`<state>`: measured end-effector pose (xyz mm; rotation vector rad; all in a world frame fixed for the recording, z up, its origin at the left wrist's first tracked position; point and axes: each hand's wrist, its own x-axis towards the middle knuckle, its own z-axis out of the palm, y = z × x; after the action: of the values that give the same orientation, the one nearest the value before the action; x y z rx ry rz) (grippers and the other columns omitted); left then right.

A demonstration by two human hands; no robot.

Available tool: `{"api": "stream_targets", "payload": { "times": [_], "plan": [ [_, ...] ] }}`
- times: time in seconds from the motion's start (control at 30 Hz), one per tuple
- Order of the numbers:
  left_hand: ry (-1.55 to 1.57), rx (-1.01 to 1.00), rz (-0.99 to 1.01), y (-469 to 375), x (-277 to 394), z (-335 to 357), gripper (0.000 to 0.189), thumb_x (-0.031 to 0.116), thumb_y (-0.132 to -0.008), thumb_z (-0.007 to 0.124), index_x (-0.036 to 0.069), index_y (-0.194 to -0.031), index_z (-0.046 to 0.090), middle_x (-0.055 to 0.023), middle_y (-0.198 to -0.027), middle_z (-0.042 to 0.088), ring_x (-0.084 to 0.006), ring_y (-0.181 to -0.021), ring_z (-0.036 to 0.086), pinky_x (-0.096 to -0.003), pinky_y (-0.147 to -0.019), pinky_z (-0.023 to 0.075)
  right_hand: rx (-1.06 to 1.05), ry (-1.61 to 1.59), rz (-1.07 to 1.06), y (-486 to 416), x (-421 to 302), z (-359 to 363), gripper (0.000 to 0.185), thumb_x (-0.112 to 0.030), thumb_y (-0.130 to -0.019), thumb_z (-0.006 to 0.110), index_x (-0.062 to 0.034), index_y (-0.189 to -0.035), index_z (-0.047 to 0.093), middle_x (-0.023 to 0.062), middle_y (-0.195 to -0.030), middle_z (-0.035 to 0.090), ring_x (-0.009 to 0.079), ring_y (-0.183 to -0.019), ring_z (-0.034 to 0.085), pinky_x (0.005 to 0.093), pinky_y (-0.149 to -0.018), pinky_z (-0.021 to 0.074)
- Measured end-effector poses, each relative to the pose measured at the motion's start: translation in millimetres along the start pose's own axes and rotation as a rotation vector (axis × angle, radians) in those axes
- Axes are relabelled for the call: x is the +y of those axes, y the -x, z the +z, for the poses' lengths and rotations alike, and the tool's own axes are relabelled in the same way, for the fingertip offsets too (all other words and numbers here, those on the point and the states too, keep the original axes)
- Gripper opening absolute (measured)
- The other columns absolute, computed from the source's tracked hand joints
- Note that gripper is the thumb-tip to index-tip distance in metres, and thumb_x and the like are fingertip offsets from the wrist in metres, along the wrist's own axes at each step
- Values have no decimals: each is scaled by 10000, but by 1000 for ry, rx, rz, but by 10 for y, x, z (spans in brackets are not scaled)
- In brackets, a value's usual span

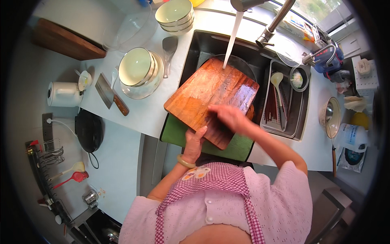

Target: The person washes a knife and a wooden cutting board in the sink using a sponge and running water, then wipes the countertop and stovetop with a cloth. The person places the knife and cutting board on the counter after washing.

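A wet wooden cutting board (202, 91) is tilted over the dark sink (190, 55), with its lower edge above a green mat (176, 134) on the counter front. My left hand (193, 145) grips that lower edge, thumb on top and fingers hidden beneath. Blurred by motion, my right hand (231, 119) lies over the board's lower right part with fingers stretched out; nothing shows in it, though its palm is hidden. Water (233, 39) runs from the faucet (243, 4) onto the board's far end. A round pan or bowl (243, 64) is partly visible behind the board.
Left on the counter are a cleaver (105, 91), stacked bowls (135, 67), a dark spatula (169, 45) and another wooden board (67, 39). At the sink's right, a metal drainer basket (265, 123) holds chopsticks and a spoon (276, 79). A long-handled ladle (329, 109) rests in a bowl farther right.
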<state>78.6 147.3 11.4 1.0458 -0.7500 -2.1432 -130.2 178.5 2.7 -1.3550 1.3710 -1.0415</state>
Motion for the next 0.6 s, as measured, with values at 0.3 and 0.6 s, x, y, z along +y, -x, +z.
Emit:
{"api": "stream_targets", "payload": {
  "times": [0.3,0.6],
  "plan": [
    [3,-35,-4,-62,27,102,620,122,-854,680,-19,-1390,405,-99,-1341,492,-215,-1220,503,-365,-1074,400,205,791,394,-481,1254,-1018,643,-425,-1003,374,45,-1443,371,241,-1548,310,353,-1447,290,467,-1183,236],
    [-43,10,73,-22,28,56,629,165,-850,694,-8,-1383,409,-100,-1313,514,-215,-1199,520,-373,-1047,427,511,-1073,277,-1503,823,-860,310,-329,-1006,528,-42,-1080,621,114,-1069,633,240,-1023,627,375,-872,558]
  ]
}}
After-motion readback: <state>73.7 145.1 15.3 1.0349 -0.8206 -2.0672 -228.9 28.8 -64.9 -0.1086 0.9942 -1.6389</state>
